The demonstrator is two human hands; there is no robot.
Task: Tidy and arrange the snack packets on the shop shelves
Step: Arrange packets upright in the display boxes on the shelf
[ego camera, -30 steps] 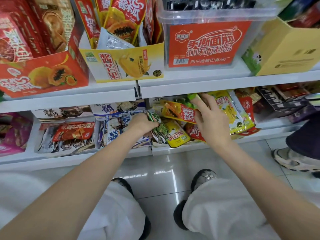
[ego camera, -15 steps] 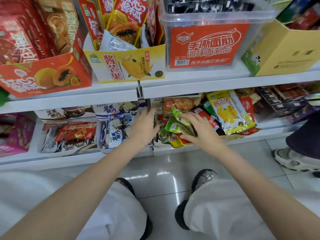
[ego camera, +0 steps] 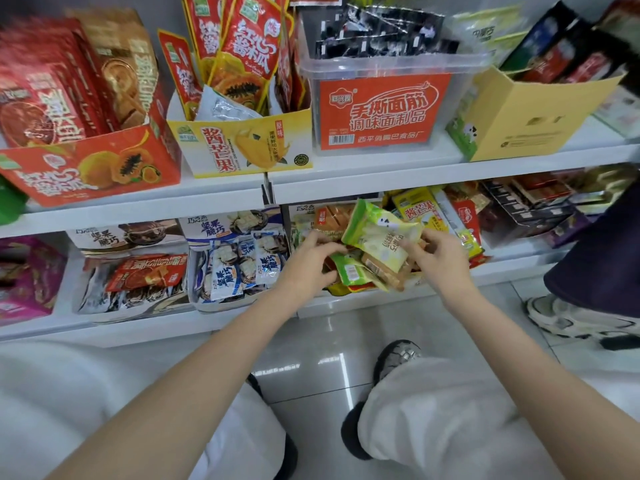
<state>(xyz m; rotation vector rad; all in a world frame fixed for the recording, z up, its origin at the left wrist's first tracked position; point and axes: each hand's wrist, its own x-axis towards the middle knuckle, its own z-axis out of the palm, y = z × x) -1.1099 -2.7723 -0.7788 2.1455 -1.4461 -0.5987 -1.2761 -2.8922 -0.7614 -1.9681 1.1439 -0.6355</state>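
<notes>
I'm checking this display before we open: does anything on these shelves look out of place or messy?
Yes. On the lower shelf, between both hands, packets lie in a jumbled heap; a pale green packet sits tilted on top. Above, a crumpled silver-white packet sits askew in the yellow mango box among upright red packets.
</notes>
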